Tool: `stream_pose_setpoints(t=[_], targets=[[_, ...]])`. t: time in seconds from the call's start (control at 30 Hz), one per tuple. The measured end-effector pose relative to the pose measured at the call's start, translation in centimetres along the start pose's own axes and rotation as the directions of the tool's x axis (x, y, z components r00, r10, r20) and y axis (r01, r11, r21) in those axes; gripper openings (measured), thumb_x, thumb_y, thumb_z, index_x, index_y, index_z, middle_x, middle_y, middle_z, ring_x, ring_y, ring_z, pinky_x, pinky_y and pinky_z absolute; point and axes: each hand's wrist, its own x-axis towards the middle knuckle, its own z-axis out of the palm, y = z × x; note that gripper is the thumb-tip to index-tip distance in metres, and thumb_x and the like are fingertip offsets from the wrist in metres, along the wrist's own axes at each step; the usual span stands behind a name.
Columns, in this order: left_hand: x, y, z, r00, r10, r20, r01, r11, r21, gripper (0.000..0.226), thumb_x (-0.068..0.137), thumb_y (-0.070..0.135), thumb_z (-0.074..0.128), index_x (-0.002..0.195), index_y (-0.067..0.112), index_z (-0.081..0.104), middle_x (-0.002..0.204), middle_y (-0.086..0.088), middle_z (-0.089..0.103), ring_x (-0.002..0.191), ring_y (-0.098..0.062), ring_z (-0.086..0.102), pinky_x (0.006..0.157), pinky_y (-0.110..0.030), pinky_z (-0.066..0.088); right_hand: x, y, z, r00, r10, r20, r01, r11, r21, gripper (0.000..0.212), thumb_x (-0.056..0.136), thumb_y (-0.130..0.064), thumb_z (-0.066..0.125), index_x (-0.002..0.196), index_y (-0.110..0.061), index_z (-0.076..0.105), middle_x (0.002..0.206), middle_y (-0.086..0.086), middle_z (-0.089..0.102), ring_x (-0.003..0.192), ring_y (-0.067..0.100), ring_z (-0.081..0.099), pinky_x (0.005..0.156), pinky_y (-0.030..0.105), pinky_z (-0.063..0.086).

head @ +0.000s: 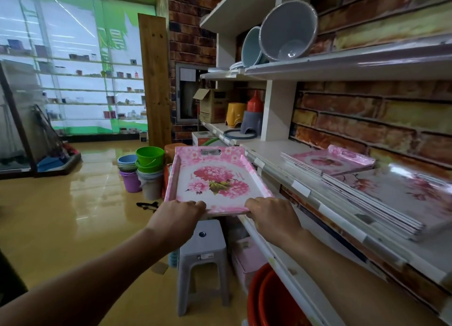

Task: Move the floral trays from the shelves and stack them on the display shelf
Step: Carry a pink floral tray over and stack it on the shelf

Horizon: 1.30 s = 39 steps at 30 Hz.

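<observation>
Both hands are clamped on the near edge of a pink rectangular plastic tray with a big peony print (215, 181), left hand (179, 212) at the left corner and right hand (271, 213) at the right, holding it in the air just off the front of the white display shelf (274, 154). On that shelf to the right sit a small stack of matching pink floral trays (327, 163) and a bigger stack of pale floral trays (391, 198). A grey plastic stool (203, 249) stands on the floor below the held tray, with stacked coloured buckets (144, 171) further back.
</observation>
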Motion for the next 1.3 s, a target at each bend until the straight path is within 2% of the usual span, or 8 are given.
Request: stream_pose_setpoints(t=[0.23,0.47,0.63,0.73,1.0,1.07,1.17,1.3], targets=[[10.1,-2.6,2.3,0.987,0.155,-0.045,-0.155,0.988,-0.014,0.025,0.096,0.017,0.039,0.12,0.021,0.045,0.114,-0.002,0.063,0.096,-0.027,0.064,0.065,-0.033,0.038,5.1,4.1,3.8,0.987,0.158,0.041,-0.153,0.982,-0.107,0.01,0.083,-0.018,0.066,0.081,-0.022,0.057,0.068,0.001,0.062,0.057,0.025,0.059,0.045,0.027,0.028],[19.5,-2.1,4.7,0.93,0.346,-0.126,-0.356,0.932,-0.068,0.021,0.094,0.02,0.048,0.115,0.024,0.047,0.108,0.0,0.065,0.087,-0.025,0.066,0.062,-0.032,0.044,6.2,7.9,5.5,0.924,0.376,0.067,-0.348,0.902,-0.254,0.029,0.06,-0.019,0.084,0.066,-0.024,0.057,0.053,-0.001,0.056,0.042,0.022,0.054,0.041,0.022,0.022],[25.3,2.7,4.6,0.839,0.485,-0.246,-0.514,0.856,-0.066,0.019,0.097,0.018,0.04,0.114,0.024,0.047,0.107,0.002,0.064,0.091,-0.026,0.066,0.061,-0.031,0.037,3.5,12.0,4.5,0.847,0.526,0.075,-0.462,0.799,-0.385,0.029,0.057,-0.009,0.079,0.066,-0.023,0.056,0.055,-0.001,0.058,0.045,0.022,0.056,0.042,0.023,0.02],[28.4,6.6,4.7,0.779,0.545,-0.308,-0.596,0.798,-0.094,0.02,0.097,0.017,0.039,0.113,0.024,0.049,0.107,0.0,0.066,0.089,-0.026,0.066,0.062,-0.032,0.04,1.5,14.9,3.8,0.791,0.607,0.081,-0.51,0.726,-0.462,0.035,0.047,-0.008,0.082,0.063,-0.023,0.055,0.051,-0.003,0.055,0.04,0.019,0.053,0.043,0.021,0.02],[33.8,16.0,4.0,0.663,0.672,-0.33,-0.728,0.681,-0.075,0.025,0.091,0.01,0.044,0.112,0.023,0.048,0.107,-0.001,0.067,0.092,-0.027,0.067,0.064,-0.031,0.04,-3.8,20.6,2.3,0.635,0.76,0.138,-0.545,0.567,-0.618,0.042,0.038,-0.017,0.086,0.069,-0.024,0.058,0.054,-0.005,0.057,0.043,0.017,0.056,0.043,0.022,0.024],[34.7,18.2,3.8,0.632,0.695,-0.344,-0.755,0.651,-0.071,0.019,0.094,0.014,0.044,0.111,0.023,0.049,0.106,-0.002,0.067,0.091,-0.026,0.067,0.063,-0.031,0.039,-5.1,21.3,1.7,0.613,0.781,0.117,-0.562,0.535,-0.631,0.035,0.048,-0.017,0.084,0.072,-0.024,0.059,0.057,-0.004,0.059,0.046,0.017,0.057,0.044,0.022,0.026],[35.6,21.1,3.5,0.569,0.728,-0.382,-0.803,0.591,-0.071,0.016,0.097,0.017,0.044,0.11,0.023,0.05,0.103,-0.001,0.068,0.087,-0.025,0.067,0.062,-0.031,0.041,-6.8,22.4,0.8,0.594,0.798,0.104,-0.592,0.52,-0.616,0.016,0.077,-0.012,0.066,0.088,-0.021,0.06,0.075,-0.001,0.066,0.064,0.022,0.064,0.051,0.026,0.032],[37.4,24.3,3.3,0.488,0.773,-0.405,-0.861,0.501,-0.082,0.022,0.095,0.014,0.045,0.114,0.023,0.05,0.104,-0.001,0.068,0.083,-0.024,0.066,0.061,-0.03,0.042,-8.1,23.4,0.0,0.524,0.846,0.102,-0.637,0.468,-0.612,0.013,0.087,-0.016,0.057,0.099,-0.022,0.058,0.087,-0.001,0.068,0.076,0.023,0.065,0.058,0.029,0.036]])
